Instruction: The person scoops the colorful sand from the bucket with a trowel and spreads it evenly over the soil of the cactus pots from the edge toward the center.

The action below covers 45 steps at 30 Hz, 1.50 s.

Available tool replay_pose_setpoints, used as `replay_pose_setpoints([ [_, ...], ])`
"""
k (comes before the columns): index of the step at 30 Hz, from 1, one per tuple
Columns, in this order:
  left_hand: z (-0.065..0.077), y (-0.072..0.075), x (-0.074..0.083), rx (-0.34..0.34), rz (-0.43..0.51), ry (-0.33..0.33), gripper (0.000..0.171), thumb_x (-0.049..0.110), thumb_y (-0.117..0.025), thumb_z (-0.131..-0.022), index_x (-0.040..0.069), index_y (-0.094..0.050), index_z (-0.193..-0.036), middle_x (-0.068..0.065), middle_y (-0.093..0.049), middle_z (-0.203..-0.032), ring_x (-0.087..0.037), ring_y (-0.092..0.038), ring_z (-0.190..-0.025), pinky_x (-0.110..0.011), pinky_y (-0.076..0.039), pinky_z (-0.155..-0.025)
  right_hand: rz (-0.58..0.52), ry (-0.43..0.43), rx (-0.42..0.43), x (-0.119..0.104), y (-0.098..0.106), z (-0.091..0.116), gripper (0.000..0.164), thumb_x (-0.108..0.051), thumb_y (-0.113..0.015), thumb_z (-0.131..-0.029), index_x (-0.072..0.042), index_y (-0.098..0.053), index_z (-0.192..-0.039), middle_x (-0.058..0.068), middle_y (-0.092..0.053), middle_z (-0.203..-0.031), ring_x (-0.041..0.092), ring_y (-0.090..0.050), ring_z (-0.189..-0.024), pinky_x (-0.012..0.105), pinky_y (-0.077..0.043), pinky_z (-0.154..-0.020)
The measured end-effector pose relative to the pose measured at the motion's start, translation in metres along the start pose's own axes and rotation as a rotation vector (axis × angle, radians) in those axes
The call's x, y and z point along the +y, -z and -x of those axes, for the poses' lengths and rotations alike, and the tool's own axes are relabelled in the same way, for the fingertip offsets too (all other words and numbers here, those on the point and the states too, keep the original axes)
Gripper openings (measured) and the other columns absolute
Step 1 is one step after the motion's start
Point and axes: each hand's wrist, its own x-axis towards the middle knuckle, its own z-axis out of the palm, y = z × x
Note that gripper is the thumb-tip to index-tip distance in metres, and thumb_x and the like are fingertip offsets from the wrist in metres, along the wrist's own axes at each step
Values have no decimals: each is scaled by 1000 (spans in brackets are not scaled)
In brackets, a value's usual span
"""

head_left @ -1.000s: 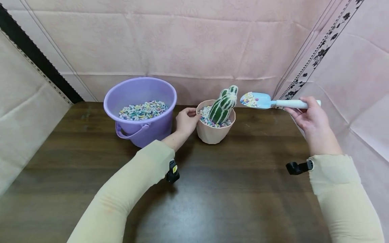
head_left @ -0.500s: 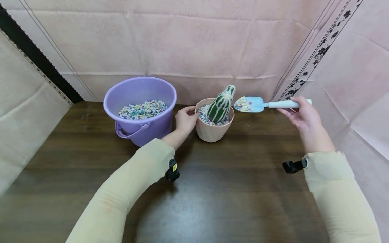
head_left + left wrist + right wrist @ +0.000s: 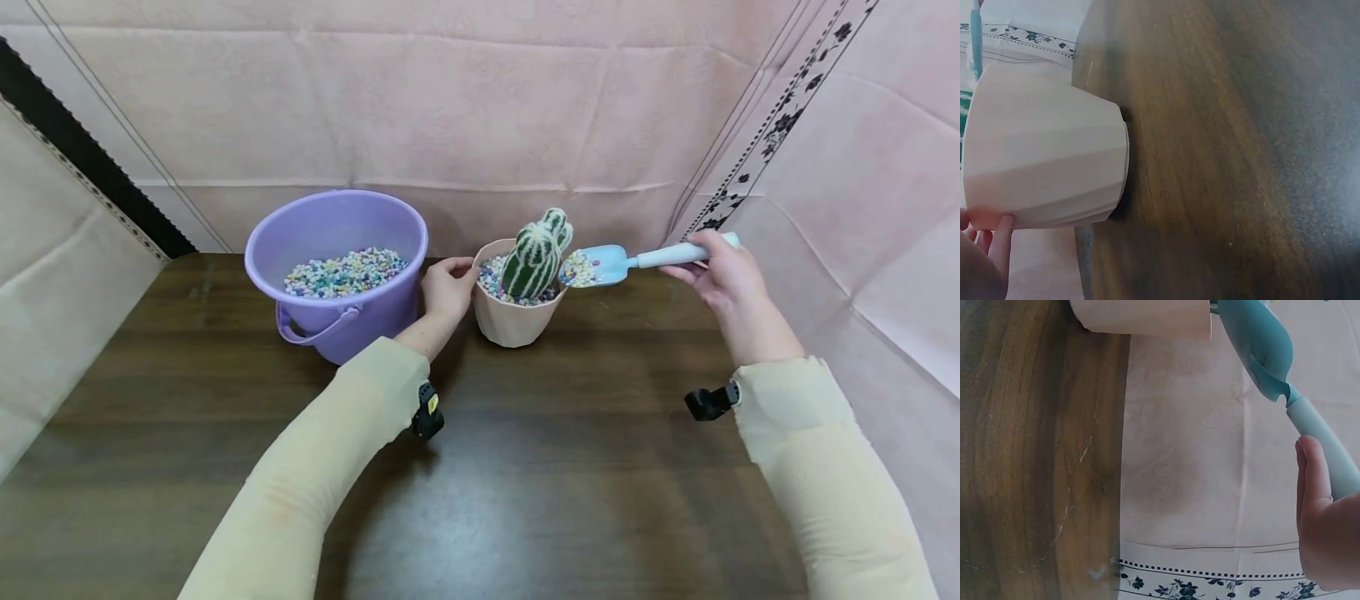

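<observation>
My right hand [image 3: 723, 271] grips the white handle of a small blue trowel [image 3: 613, 265], whose blade carries pastel pebbles [image 3: 577, 268]. The blade's tip overlaps the right rim of a beige faceted plant pot [image 3: 513, 323] in the head view. In the pot a green and white cactus [image 3: 531, 265] stands in more pebbles, leaning right. My left hand [image 3: 447, 292] pinches the pot's left rim; in the left wrist view its fingers [image 3: 1002, 244] lie against the pot's outer wall. From the right wrist, the underside of the trowel's blade [image 3: 1260, 344] shows.
A purple bucket [image 3: 360, 329] partly filled with coloured pebbles stands left of the pot, close to my left forearm, its handle hanging down in front. Behind the brown wooden table [image 3: 525, 467] hangs a pale pink cloth [image 3: 465, 108], with more cloth along both sides.
My right hand has moved the loaded trowel left and slightly down, bringing its tip to the pot's rim. The cactus has shifted in its lean. My left hand stays at the pot.
</observation>
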Motion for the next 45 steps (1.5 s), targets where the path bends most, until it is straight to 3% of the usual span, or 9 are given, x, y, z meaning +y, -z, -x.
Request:
replay_pose_setpoints([
  [5, 0, 0, 1, 8, -18, 1, 24, 11, -62, -88, 1, -68, -108, -16, -70, -99, -8, -57, -60, -25, -58, -63, 66, 73, -19, 1, -8, 3, 10, 1, -56, -87, -4, -47, -86, 7, -49, -90, 15, -65, -72, 35, -60, -65],
  [8, 1, 0, 2, 10, -18, -2, 23, 10, -62, -88, 1, -68, -108, -17, -69, -99, -7, -56, -58, -20, -55, -58, 127, 109, -17, 1, -14, 4, 11, 2, -53, -87, -4, -50, -79, 6, -53, -78, 15, -66, -69, 33, -60, -65],
  [11, 1, -1, 3, 7, -19, -5, 23, 10, -62, -88, 1, -68, -108, -17, -70, -99, -6, -55, -58, -18, -53, -56, 181, 126, -1, -1, -19, 5, 9, 1, -51, -88, -4, -49, -81, 4, -54, -73, 14, -66, -67, 30, -59, -64],
  [15, 0, -1, 2, 5, -21, -11, 23, 10, -62, -88, 0, -68, -107, -17, -70, -99, -5, -54, -57, -17, -52, -55, 201, 129, 6, -4, -24, 4, 9, 1, -53, -88, -5, -46, -88, 2, -57, -71, 12, -66, -65, 30, -59, -61],
  [20, 0, 0, 1, 6, -22, -13, 23, 9, -62, -88, 0, -68, -107, -17, -70, -99, -8, -56, -60, -17, -53, -55, 227, 140, 9, -8, -30, 4, 10, 2, -54, -87, -5, -46, -86, 2, -58, -68, 12, -66, -62, 29, -59, -58],
  [28, 0, 1, 1, 7, -39, -18, 23, 10, -61, -88, 0, -68, -108, -16, -70, -99, -20, -63, -67, -17, -51, -53, 271, 168, 48, -13, -43, 3, 10, 1, -55, -85, -4, -47, -85, 2, -53, -72, 12, -66, -62, 32, -59, -58],
  [39, -1, 1, 0, -2, -48, -9, 23, 12, -61, -89, 2, -69, -107, -15, -70, -99, -10, -58, -61, -18, -53, -56, 380, 217, 40, -18, -60, 10, 10, 1, -53, -83, -6, -52, -76, 0, -52, -66, 10, -66, -58, 27, -58, -54],
  [45, -1, 1, 1, -11, -55, -5, 23, 13, -61, -89, 3, -68, -108, -14, -69, -100, -14, -61, -68, -21, -55, -61, 374, 209, -2, -18, -66, 13, 15, 4, -52, -82, -6, -51, -70, 0, -53, -63, 11, -66, -55, 29, -58, -51],
])
